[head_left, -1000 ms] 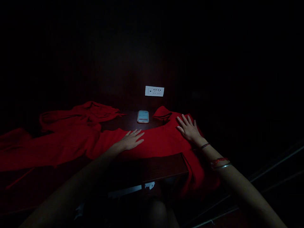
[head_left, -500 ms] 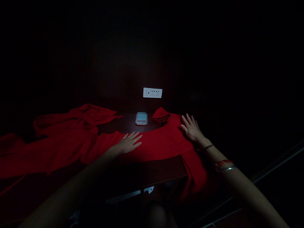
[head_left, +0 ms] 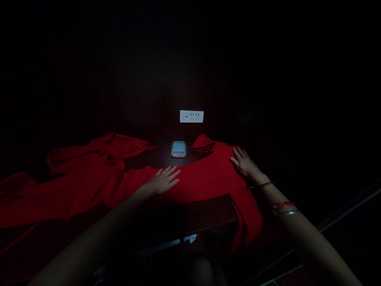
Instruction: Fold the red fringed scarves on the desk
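Red cloth (head_left: 208, 178) covers most of the dim scene. It is bunched in folds at the left, smooth across the middle, and hangs over the right corner of the dark desk (head_left: 205, 212), whose bare front edge shows below it. The left hand (head_left: 162, 180) lies palm down on the cloth near its inner edge, fingers (head_left: 172, 173) spread and flat. The right hand (head_left: 245, 165) rests the same way near the far right fold, fingers loosely apart, seemingly pinning the fabric taut between them. Bangles (head_left: 284, 208) circle the right wrist. A phone (head_left: 178, 149) lies on bare desk beyond the cloth, below a white wall socket (head_left: 191, 116).
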Action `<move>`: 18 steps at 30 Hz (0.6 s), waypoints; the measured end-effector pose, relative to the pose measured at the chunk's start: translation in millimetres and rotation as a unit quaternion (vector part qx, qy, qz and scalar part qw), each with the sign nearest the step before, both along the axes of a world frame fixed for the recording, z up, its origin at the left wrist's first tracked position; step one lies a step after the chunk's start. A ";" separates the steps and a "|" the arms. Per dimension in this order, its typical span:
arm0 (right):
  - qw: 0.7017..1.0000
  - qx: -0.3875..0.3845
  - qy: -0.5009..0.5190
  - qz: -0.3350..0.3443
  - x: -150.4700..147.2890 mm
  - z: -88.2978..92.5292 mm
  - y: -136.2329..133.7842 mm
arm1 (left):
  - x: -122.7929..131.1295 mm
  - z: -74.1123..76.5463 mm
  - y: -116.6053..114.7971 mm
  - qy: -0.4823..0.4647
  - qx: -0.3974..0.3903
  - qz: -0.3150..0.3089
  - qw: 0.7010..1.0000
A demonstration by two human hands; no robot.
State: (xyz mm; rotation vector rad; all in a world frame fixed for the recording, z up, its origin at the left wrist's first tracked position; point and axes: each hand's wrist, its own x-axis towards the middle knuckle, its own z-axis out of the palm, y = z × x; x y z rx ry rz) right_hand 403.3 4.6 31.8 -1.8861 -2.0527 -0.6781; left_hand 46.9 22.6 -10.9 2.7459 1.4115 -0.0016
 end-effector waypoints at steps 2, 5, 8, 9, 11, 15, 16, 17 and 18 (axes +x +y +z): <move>1.000 0.007 -0.007 0.017 -19.2 8.6 -4.4 | 0.1 0.9 -0.2 0.002 -0.003 0.000 1.000; 0.993 -0.020 -0.053 0.103 -55.8 13.5 -10.6 | -0.4 0.9 0.0 0.004 -0.005 -0.002 1.000; 0.986 -0.041 -0.089 0.136 -72.4 7.2 -8.6 | -0.9 -0.3 0.4 0.005 -0.002 0.001 1.000; 0.987 -0.040 -0.093 0.127 -70.3 3.9 -5.9 | -1.0 -0.7 0.6 0.004 -0.002 0.003 1.000; 0.991 -0.032 -0.088 0.095 -56.5 -1.8 1.4 | -1.2 -1.3 0.9 0.003 -0.005 0.004 1.000; 0.998 -0.021 -0.034 0.039 -15.5 -3.0 15.8 | -1.4 -2.0 2.2 0.002 -0.008 0.005 1.000; 0.999 -0.025 -0.014 0.025 -8.3 -0.5 17.5 | -1.5 -2.2 2.8 0.001 -0.007 0.005 1.000; 1.000 -0.028 0.007 0.009 -4.1 3.0 17.5 | -1.5 -2.4 3.3 -0.001 -0.005 0.006 1.000; 0.999 -0.028 0.026 -0.004 -3.6 7.4 15.8 | -1.5 -2.7 3.7 -0.004 -0.005 0.006 1.000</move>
